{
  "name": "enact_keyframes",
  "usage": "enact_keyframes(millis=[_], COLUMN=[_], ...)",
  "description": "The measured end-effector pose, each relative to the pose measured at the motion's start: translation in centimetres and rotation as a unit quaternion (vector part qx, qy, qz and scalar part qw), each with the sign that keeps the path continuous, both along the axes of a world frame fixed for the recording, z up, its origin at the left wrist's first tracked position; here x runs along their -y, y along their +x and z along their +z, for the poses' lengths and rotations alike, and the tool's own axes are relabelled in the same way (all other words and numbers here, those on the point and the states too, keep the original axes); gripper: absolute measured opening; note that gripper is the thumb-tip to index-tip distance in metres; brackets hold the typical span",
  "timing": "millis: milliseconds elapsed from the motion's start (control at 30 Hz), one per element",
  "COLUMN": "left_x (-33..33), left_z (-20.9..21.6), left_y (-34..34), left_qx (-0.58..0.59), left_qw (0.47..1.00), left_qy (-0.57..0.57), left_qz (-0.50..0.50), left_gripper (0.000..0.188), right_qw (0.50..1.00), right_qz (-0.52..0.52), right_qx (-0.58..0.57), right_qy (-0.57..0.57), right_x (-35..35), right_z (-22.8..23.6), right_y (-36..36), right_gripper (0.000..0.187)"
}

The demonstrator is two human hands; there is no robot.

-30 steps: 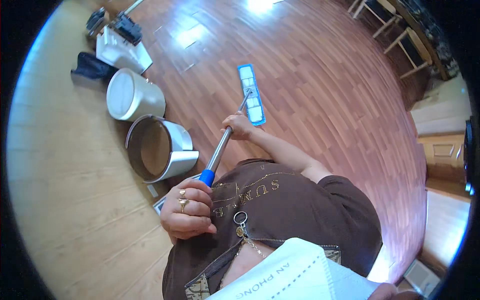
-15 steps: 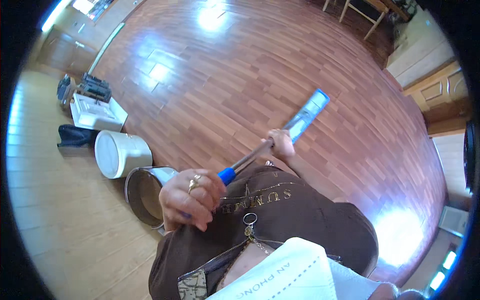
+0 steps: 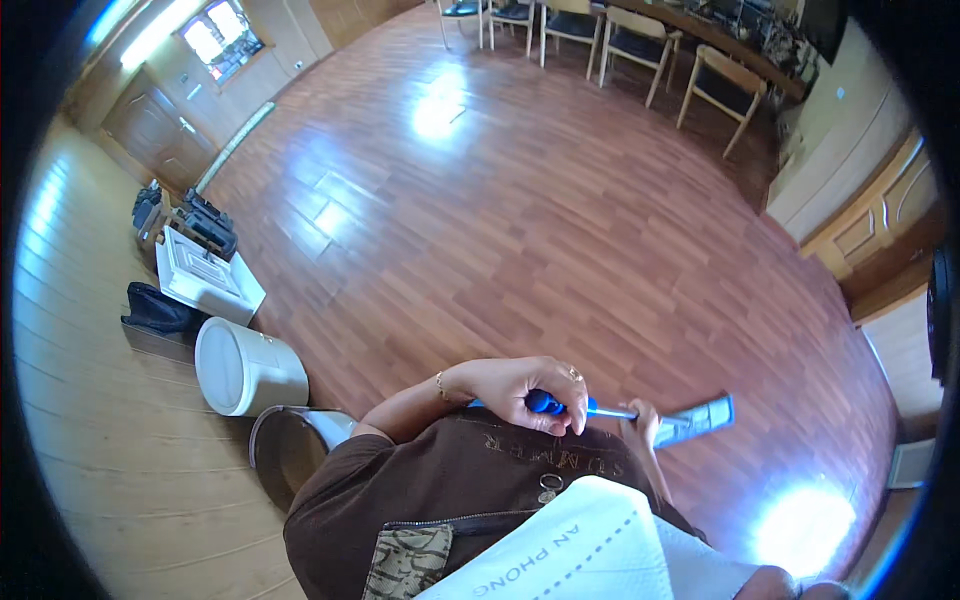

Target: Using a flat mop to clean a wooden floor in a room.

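Observation:
My left hand [image 3: 548, 392] is closed around the blue top end of a flat mop's handle [image 3: 597, 409], held in front of my chest. Farther down the pole, my right hand [image 3: 642, 424] wraps round the metal part close to the mop head; its fingers are small and partly hidden. The mop head [image 3: 697, 421] is a long, flat rectangle with a blue edge and a greyish pad, out to the right over the floor. My brown shirt hides what lies beneath the handle.
On the left along the wall stand a brown-lined bin [image 3: 272, 455], a white lidded bucket [image 3: 250, 367], a white box [image 3: 210, 275], a black bag [image 3: 160, 308] and dark equipment [image 3: 205, 222]. Wooden chairs [image 3: 640, 48] line a far table. A panelled door [image 3: 875, 215] is at right above the wood floor [image 3: 470, 250].
My left hand has moved right with the handle's top end. The mop head has swung down and right, nearer to me. My view has tilted up, showing more chairs.

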State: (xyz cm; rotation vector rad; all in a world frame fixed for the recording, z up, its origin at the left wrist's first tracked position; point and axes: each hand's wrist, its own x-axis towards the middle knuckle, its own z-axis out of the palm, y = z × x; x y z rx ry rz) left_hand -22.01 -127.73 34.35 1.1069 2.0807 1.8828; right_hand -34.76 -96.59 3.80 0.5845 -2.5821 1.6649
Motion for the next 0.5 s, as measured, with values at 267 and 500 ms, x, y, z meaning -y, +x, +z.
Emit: enact_keyframes(millis=[267,500], left_x=[10.7,21.3], left_z=[5.7,11.1], left_y=[1.0,5.9], left_qx=[-0.127,-0.254], left_qw=[0.989,0.962], left_qy=[0.073,0.048], left_qz=[0.025,0.088], left_gripper=[0.009,0.005], right_qw=[0.964,0.868], right_qz=[0.188,0.453], right_qx=[-0.14,-0.041], right_qy=[0.124,0.198], right_x=[14.1,32.3], right_z=[9.7,12.2], right_y=[-0.1,-1.3], right_gripper=[0.021,0.017])
